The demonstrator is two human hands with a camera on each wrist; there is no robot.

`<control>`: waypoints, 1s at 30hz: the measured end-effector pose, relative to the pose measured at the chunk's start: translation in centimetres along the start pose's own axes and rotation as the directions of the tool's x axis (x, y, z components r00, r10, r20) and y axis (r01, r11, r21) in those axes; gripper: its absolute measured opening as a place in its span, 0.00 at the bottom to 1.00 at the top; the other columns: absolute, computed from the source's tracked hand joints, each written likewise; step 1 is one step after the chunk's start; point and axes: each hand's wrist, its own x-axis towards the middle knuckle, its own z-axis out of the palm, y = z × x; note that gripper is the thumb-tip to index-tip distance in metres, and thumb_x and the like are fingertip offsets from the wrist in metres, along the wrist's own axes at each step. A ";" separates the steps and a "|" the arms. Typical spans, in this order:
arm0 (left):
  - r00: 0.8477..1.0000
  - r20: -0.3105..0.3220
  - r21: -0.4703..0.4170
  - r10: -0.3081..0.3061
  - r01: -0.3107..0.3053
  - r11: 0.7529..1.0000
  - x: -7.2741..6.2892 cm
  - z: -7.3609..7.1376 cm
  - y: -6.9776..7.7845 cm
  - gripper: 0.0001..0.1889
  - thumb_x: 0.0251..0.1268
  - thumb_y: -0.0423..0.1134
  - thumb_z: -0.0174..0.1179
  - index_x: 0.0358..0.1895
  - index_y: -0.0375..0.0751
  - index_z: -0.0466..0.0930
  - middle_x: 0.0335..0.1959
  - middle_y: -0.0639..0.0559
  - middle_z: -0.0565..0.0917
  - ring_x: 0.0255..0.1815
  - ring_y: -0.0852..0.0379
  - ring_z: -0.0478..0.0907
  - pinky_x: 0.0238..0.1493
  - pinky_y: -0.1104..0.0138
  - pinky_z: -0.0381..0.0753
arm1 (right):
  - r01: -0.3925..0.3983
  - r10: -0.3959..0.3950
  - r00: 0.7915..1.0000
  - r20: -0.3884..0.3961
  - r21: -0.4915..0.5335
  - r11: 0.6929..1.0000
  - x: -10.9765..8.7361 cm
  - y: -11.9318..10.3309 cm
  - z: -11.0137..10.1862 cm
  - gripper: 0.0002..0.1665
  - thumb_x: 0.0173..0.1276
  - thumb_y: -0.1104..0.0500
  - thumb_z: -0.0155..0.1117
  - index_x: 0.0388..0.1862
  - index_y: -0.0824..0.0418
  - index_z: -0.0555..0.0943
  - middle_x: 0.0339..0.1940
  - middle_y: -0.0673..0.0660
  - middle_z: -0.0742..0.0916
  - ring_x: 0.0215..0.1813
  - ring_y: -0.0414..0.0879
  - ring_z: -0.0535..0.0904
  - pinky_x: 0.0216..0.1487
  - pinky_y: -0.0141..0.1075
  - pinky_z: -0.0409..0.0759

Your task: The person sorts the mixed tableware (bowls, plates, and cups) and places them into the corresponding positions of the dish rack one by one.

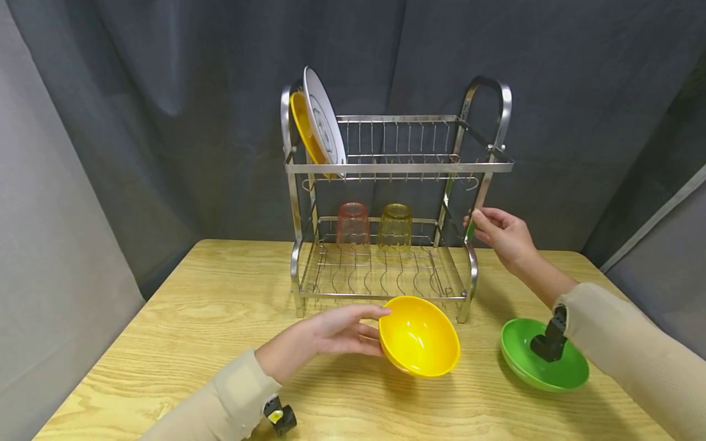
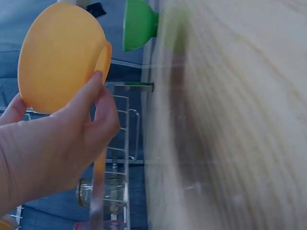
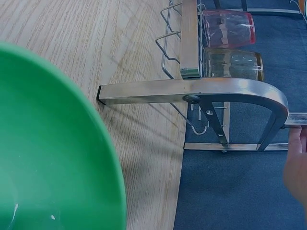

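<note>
My left hand [image 1: 344, 331] pinches the left rim of a yellow bowl [image 1: 421, 337], thumb on the rim and fingers underneath. The bowl is tilted above the table in front of the dish rack [image 1: 397, 168], its inside facing the head camera. From the left wrist, the bowl's smooth outside [image 2: 60, 57] shows. Farther right, my right hand [image 1: 504, 236] grips the rack's right front post, below the upper tier; in the right wrist view only part of this hand [image 3: 298, 167] appears at the edge. Beneath my right forearm sits a green bowl [image 1: 521, 352], partly covered by the wrist camera.
A white plate [image 1: 325, 116] and a yellow plate [image 1: 300, 119] lean at the upper tier's left end. On the lower tier, a pink glass [image 1: 353, 223] and a yellowish glass [image 1: 395, 225] stand upside down. A dark curtain [image 1: 220, 122] hangs behind the wooden table [image 1: 182, 318].
</note>
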 end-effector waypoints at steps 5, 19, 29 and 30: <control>0.999 -0.008 -0.026 0.041 -0.041 0.999 -0.5 -0.3 0.8 0.27 0.70 0.43 0.51 0.68 0.36 0.62 0.64 0.33 0.66 0.61 0.43 0.74 0.68 0.49 0.70 | 0.003 -0.003 1.000 -0.001 -0.001 1.000 -0.1 0.0 0.0 0.08 0.66 0.52 0.64 0.43 0.50 0.78 0.32 0.37 0.88 0.38 0.28 0.84 0.41 0.18 0.81; 0.987 -0.122 -0.146 0.102 -0.119 0.982 -2.1 -0.8 3.6 0.26 0.72 0.44 0.48 0.69 0.38 0.61 0.64 0.40 0.66 0.65 0.42 0.68 0.73 0.53 0.66 | -0.002 0.002 1.000 -0.002 0.031 1.000 -0.1 0.0 -0.1 0.07 0.66 0.53 0.63 0.41 0.50 0.79 0.32 0.38 0.88 0.38 0.28 0.84 0.42 0.19 0.82; 0.961 -0.220 -0.123 0.165 -0.196 0.973 -2.9 -1.8 4.8 0.27 0.72 0.43 0.49 0.69 0.36 0.60 0.62 0.39 0.67 0.61 0.46 0.71 0.72 0.53 0.66 | -0.017 0.017 1.000 0.009 0.026 1.000 -0.1 -0.1 0.0 0.08 0.67 0.53 0.62 0.44 0.52 0.77 0.32 0.38 0.88 0.39 0.28 0.84 0.43 0.19 0.81; 0.959 -0.226 -0.110 0.174 -0.203 0.973 -3.0 -1.9 4.9 0.27 0.72 0.43 0.49 0.69 0.36 0.60 0.62 0.40 0.67 0.60 0.46 0.71 0.72 0.54 0.67 | -0.019 0.019 1.000 0.007 0.024 1.000 -0.1 -0.1 0.0 0.09 0.67 0.53 0.62 0.44 0.52 0.77 0.32 0.38 0.88 0.39 0.28 0.84 0.43 0.19 0.81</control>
